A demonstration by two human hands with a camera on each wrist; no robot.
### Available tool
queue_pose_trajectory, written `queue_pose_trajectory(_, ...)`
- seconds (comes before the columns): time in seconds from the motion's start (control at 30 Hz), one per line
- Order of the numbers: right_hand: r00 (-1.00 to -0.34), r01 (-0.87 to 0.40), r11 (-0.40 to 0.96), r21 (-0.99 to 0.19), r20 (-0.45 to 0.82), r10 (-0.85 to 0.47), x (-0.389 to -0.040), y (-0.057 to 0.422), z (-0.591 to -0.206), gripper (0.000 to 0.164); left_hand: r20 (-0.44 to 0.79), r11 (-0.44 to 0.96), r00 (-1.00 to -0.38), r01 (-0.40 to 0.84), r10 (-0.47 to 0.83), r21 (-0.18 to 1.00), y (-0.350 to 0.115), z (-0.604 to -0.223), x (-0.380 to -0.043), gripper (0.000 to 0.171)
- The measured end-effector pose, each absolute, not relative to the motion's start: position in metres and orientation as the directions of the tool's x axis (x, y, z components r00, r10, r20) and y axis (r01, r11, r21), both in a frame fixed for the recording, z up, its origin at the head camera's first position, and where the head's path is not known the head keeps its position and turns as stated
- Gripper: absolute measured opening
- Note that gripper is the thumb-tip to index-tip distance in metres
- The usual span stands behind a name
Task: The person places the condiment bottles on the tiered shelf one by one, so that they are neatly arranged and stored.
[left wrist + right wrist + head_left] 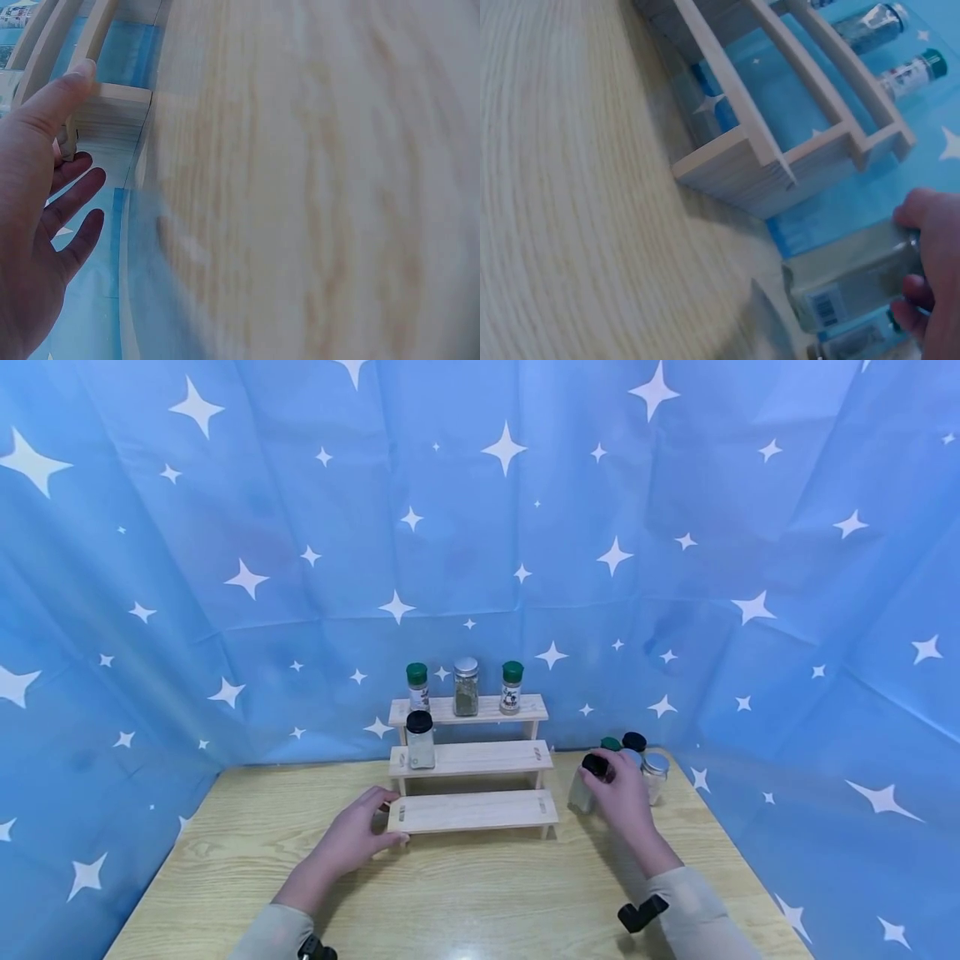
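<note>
A three-step wooden rack (472, 812) stands at the back of the table. Its lowest board's left end is between the thumb and index finger of my left hand (358, 833); the other fingers (81, 238) are spread loosely below. By its black lid, my right hand (621, 792) pinches a clear glass jar (851, 274) to the right of the rack. The jar leans a little, with a barcode label low on its side. Another black-lidded jar (421, 745) stands at the left of the middle step. The top step bears two green-capped jars (511, 692) and a silver-lidded jar (466, 689).
Behind my right hand, several more jars cluster near the table's back right edge, among them a silver-lidded jar (655, 777) and one with a black lid (634, 741). A blue curtain (465, 527) with white stars hangs behind the wooden table (480, 902).
</note>
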State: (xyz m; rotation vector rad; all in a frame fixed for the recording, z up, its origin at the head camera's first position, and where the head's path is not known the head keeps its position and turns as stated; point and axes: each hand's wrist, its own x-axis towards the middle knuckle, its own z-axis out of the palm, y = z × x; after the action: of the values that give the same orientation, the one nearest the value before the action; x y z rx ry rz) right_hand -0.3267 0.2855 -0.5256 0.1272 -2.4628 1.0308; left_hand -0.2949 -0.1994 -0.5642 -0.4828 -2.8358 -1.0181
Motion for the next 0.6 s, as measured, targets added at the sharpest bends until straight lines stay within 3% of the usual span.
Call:
queue_pose_trajectory(0.3, -0.816, -0.360, 0.692, -0.626, 0.570, 0.091, -0.326, 0.281, -0.506, 0.039, 0.182, 0.723, -0.948, 0.316, 0.261, 0.614, -0.200, -0.565, -0.297, 0.071)
queue_pose_trajectory(0.6, -0.787, -0.429, 0.663, -0.614, 0.614, 0.059, -0.323, 0.277, -0.485, 0.039, 0.175, 0.725, -0.950, 0.310, 0.258, 0.615, -0.200, -0.564, -0.296, 0.072)
